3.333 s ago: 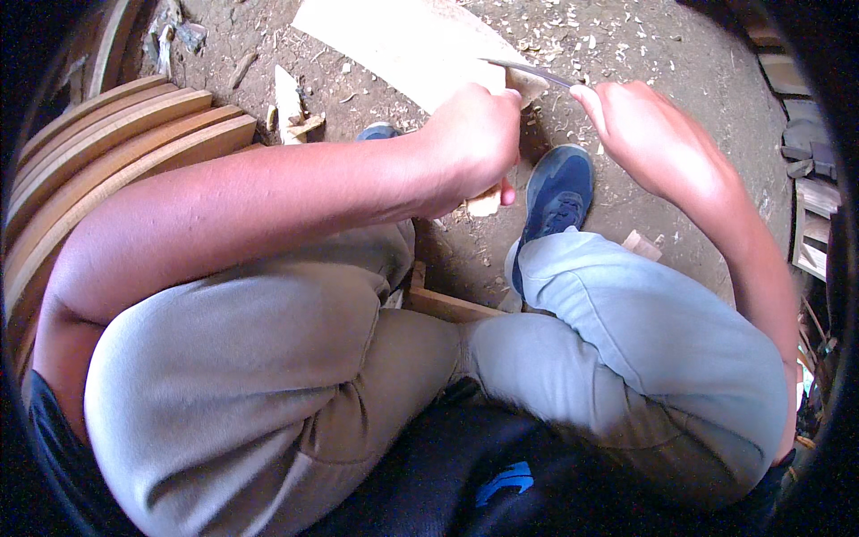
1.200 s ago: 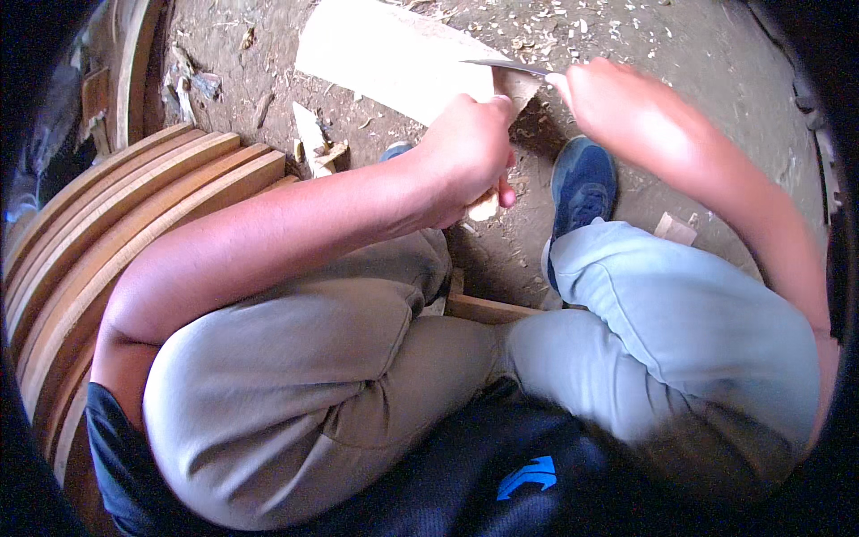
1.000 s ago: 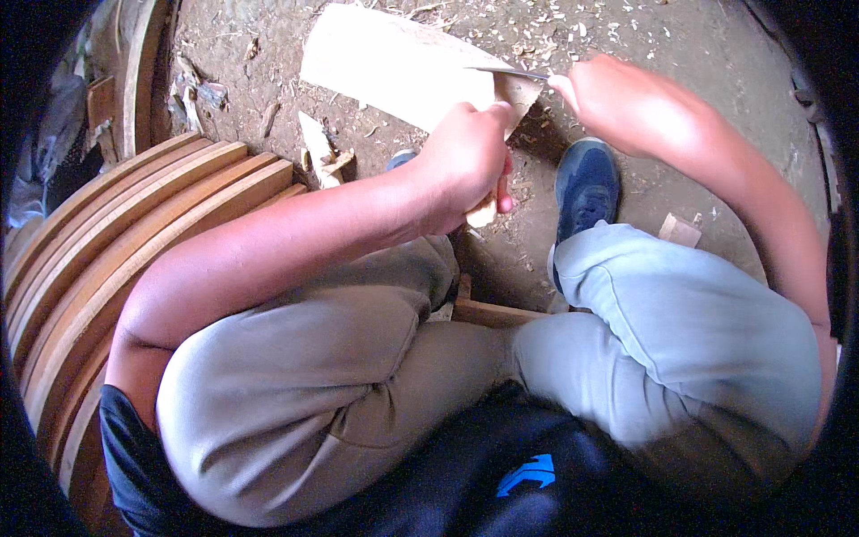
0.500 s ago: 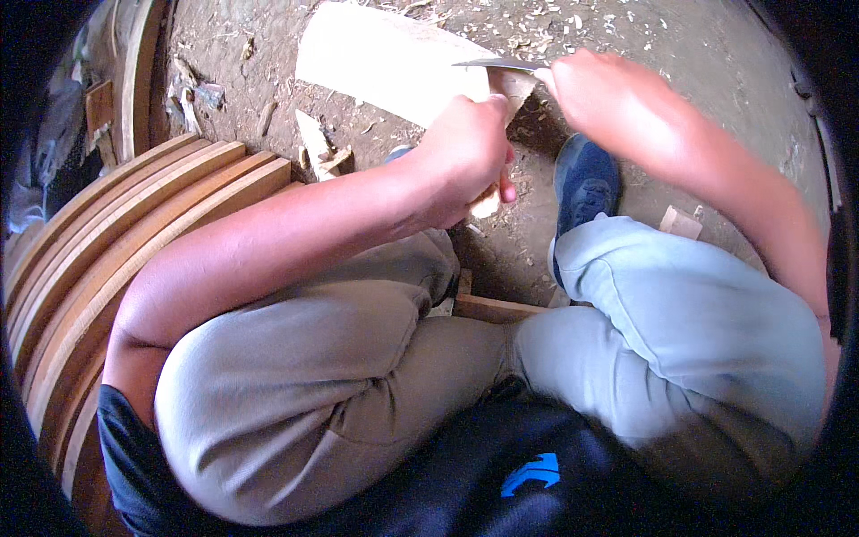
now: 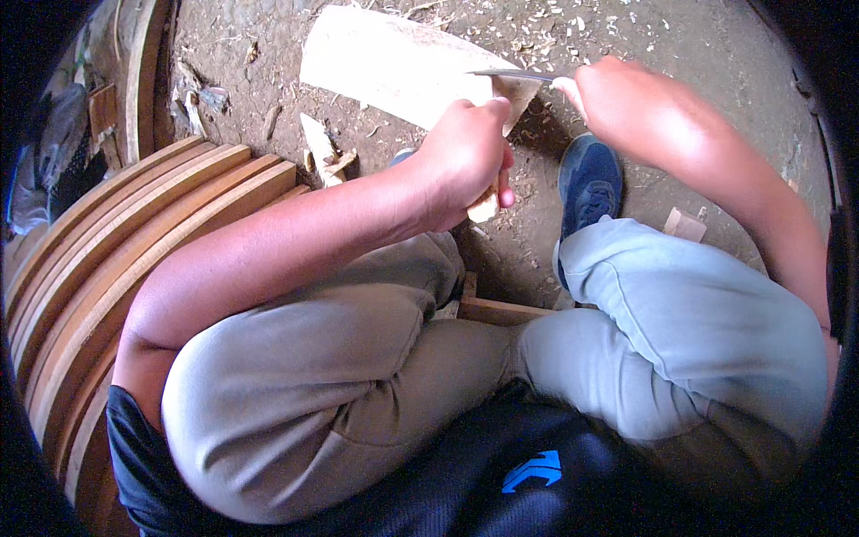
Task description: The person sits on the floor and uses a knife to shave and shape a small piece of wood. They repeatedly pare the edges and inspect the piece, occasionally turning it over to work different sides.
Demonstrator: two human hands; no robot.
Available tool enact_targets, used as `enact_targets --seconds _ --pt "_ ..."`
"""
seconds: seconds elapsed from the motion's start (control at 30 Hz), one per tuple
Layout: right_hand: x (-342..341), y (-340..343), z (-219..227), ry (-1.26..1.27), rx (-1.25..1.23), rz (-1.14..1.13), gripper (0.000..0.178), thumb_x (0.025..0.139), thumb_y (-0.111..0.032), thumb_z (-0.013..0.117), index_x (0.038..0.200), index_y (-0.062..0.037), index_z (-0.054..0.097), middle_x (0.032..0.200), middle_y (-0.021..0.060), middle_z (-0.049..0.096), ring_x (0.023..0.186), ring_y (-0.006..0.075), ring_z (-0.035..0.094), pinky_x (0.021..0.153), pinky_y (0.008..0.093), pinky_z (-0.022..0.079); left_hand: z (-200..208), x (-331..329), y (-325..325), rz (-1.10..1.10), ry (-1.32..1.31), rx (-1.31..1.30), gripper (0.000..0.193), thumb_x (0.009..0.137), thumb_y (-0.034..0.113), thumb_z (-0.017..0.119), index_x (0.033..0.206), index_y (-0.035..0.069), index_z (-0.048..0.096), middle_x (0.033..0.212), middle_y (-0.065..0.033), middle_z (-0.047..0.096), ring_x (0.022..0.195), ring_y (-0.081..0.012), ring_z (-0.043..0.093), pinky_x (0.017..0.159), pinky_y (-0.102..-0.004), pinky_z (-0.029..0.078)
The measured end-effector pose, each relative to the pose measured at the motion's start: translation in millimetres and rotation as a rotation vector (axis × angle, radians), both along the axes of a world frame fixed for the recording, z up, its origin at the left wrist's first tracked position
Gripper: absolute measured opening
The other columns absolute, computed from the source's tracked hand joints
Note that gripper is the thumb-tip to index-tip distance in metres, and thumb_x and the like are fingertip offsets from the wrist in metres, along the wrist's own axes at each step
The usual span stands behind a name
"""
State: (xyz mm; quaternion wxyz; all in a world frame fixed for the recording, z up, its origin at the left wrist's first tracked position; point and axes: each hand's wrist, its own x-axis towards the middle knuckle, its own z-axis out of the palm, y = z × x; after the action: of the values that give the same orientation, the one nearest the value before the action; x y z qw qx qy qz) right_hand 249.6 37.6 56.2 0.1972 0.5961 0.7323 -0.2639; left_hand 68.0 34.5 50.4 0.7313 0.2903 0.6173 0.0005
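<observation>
My left hand [image 5: 467, 157] is closed around a small pale piece of wood [image 5: 484, 208], whose end sticks out below the fist. In my right hand [image 5: 622, 106] is a knife, its handle hidden by the fingers. The thin knife blade [image 5: 514, 73] points left, just beyond my left thumb and over a large pale wood block [image 5: 380, 67]. That block lies on the ground and looks overexposed, so its surface detail is lost. Whether the blade touches wood cannot be made out.
Several curved wooden pieces [image 5: 148, 237] are stacked at my left. Wood scraps [image 5: 324, 152] and shavings [image 5: 546, 36] litter the dirt ground. My shoe [image 5: 591, 183] rests right of the block, near a small offcut [image 5: 684, 224]. A wooden bar [image 5: 501, 311] lies between my legs.
My right hand has moved a little to the right, drawing the knife with it. The left hand keeps its grip almost in place. The whole view has shifted slightly.
</observation>
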Motion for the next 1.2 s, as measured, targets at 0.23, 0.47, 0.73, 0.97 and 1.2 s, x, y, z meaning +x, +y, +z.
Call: enact_targets --seconds 0.23,0.47,0.73,0.97,1.2 --pt "1.6 23.2 -12.5 0.127 -0.065 0.040 0.050 0.101 -0.032 0.041 0.084 0.0097 0.064 0.082 0.0334 0.061 0.080 0.0470 0.063 0.073 0.0534 0.049 -1.9 -4.6 2.0 0.060 0.018 0.017 0.030 0.099 0.032 0.041 0.089 0.005 0.046 0.060 -0.0043 0.045 0.037 -0.0161 0.045 0.034 -0.0342 0.031" --pt "5.5 4.5 3.9 0.088 -0.098 -0.016 0.053 0.101 -0.034 0.040 0.079 0.0099 0.061 0.077 0.0327 0.060 0.077 0.0479 0.062 0.070 0.0541 0.047 -6.8 -9.7 0.7 0.027 -0.018 -0.010 0.030 0.099 0.033 0.041 0.091 0.005 0.045 0.061 -0.0038 0.045 0.039 -0.0164 0.045 0.035 -0.0333 0.032" --pt "-1.8 -0.6 -2.5 0.040 -0.043 -0.021 0.048 0.101 -0.031 0.041 0.084 0.0074 0.065 0.081 0.0304 0.063 0.081 0.0445 0.065 0.072 0.0526 0.050 0.1 -3.1 1.7 0.035 0.009 -0.058 0.025 0.100 0.034 0.040 0.094 0.010 0.044 0.063 -0.0025 0.041 0.040 -0.0147 0.043 0.034 -0.0307 0.030" --pt "-8.8 1.0 -4.7 0.067 0.022 -0.027 0.043 0.099 -0.028 0.043 0.088 0.0049 0.068 0.086 0.0269 0.066 0.083 0.0434 0.066 0.074 0.0513 0.053 1.9 1.8 3.3 0.158 0.039 -0.046 0.034 0.099 0.026 0.037 0.083 -0.003 0.046 0.068 -0.0115 0.047 0.044 -0.0219 0.050 0.039 -0.0381 0.037" --pt "-5.6 26.3 -18.1 0.095 -0.060 0.046 0.045 0.100 -0.029 0.043 0.084 0.0075 0.065 0.081 0.0286 0.065 0.080 0.0441 0.065 0.074 0.0520 0.051 0.3 -0.7 2.2 0.052 0.008 0.003 0.026 0.099 0.032 0.043 0.093 0.007 0.042 0.061 -0.0027 0.043 0.042 -0.0147 0.043 0.034 -0.0305 0.028"
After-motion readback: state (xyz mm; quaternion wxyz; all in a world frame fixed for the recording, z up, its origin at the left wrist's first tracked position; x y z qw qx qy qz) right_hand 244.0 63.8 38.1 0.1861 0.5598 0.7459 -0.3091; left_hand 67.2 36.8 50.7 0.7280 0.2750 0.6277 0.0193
